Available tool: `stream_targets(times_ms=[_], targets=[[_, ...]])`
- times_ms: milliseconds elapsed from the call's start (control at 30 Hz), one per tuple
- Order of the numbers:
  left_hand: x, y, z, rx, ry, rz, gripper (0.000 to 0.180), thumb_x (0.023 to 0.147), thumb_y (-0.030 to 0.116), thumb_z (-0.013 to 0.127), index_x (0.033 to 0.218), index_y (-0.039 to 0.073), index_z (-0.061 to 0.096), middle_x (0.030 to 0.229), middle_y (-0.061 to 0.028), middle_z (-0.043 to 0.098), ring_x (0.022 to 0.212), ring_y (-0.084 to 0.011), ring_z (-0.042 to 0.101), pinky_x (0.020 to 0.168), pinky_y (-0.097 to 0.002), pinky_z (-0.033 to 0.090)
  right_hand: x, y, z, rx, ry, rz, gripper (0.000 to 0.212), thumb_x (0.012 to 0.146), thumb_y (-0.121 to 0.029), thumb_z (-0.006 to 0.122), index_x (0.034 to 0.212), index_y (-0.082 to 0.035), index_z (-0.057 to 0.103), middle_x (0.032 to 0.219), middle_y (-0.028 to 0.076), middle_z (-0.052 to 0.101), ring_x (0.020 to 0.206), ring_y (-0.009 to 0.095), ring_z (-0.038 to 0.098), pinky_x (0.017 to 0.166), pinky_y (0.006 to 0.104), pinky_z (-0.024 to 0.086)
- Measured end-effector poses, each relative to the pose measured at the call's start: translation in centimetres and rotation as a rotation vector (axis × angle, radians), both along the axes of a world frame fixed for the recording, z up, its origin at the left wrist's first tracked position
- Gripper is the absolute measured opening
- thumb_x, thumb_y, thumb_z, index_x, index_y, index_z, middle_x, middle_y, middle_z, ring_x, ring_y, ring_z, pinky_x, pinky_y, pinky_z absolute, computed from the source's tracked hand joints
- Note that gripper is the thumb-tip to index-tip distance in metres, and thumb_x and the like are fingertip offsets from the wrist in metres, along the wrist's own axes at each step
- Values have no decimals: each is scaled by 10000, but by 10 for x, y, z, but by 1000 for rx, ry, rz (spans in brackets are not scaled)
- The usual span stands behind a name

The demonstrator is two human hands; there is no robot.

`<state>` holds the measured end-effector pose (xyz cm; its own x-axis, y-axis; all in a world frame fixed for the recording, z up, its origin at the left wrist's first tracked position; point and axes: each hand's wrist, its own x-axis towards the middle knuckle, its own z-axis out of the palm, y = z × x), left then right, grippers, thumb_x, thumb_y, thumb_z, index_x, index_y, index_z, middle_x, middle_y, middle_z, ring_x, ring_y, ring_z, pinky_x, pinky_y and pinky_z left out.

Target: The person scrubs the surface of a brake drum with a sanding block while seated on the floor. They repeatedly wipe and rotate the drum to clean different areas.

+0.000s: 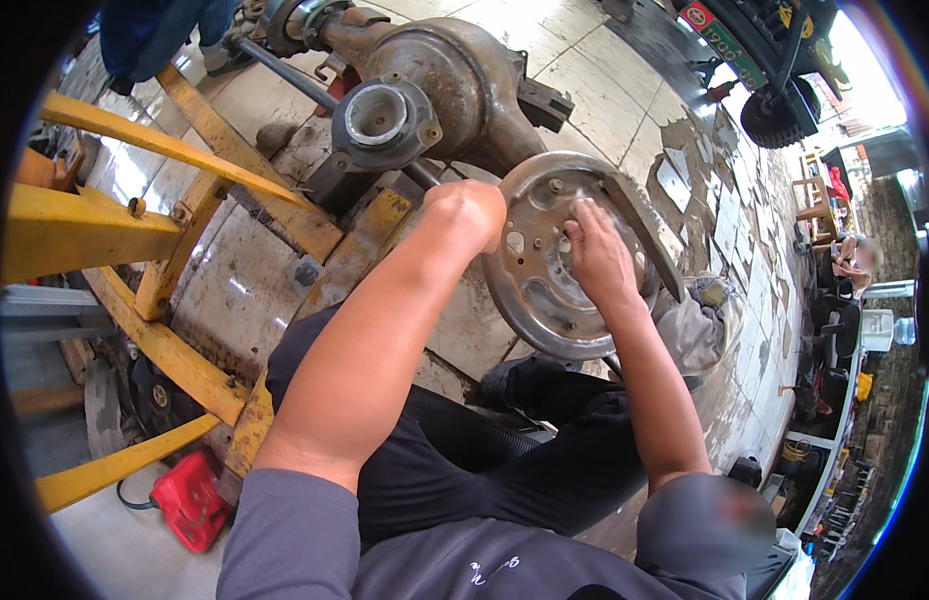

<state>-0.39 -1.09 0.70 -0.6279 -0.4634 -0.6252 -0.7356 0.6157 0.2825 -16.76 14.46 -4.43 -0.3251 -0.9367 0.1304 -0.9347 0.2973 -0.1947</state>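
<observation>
A round, worn metal brake backing plate (540,315) stands tilted in front of me, with several holes and bolts on its face. A curved brake shoe (645,240) sits along its right side. My left hand (470,215) is closed at the plate's left rim; its fingertips are hidden behind it. Over the plate's face, right of the middle, my right hand (597,250) has its fingers stretched out, the thumb a little apart. Beyond the plate lies a rusty axle housing (440,85), with a flanged metal hub (375,115) to its left.
A yellow steel frame (95,230) fills the left side, with a red container (192,500) beneath. A grey cloth (700,325) lies right of the plate. Broken tiles (675,180) cover part of the floor. A vehicle (755,60) stands at the far right; someone's legs (155,40) show far left.
</observation>
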Motion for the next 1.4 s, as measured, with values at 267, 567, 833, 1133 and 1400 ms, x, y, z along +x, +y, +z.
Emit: stream_targets(times_ms=[267,567,833,1133,1400], targets=[[0,3,1,11,-10,16,380,846,299,747,1101,20,703,1090,-162,709,1053,-321,669,914,-426,529,-22,6,23,199,-263,87,466,872,-243,691,1267,-47,541,1484,257,404,1381,467,354,1148,456,324],[-4,7,9,-26,-28,1,383,843,301,746,1086,8,704,1109,-186,696,1074,-326,656,933,-421,519,-49,6,15,159,-202,101,220,825,-191,678,1018,-85,670,1323,220,539,1239,415,498,984,510,441],[-5,6,7,-35,-40,-7,373,847,286,736,1083,0,701,1092,-188,699,1053,-335,661,923,-425,521,-17,-15,8,-148,-97,205,227,817,-97,646,1040,-74,680,1103,130,603,1046,320,577,869,436,477],[2,3,0,-9,36,-7,372,846,291,737,1087,11,705,1095,-178,703,1058,-324,665,914,-430,526,4,-17,8,140,149,130,527,750,-131,690,1271,-156,620,1495,153,380,1247,337,489,966,479,443],[2,1,-2,12,8,31,362,872,293,721,1115,25,697,1123,-145,701,1081,-304,659,921,-413,529,4,-20,11,204,-24,62,522,781,-85,618,1300,-137,609,1582,181,264,1411,381,332,1090,523,354]])
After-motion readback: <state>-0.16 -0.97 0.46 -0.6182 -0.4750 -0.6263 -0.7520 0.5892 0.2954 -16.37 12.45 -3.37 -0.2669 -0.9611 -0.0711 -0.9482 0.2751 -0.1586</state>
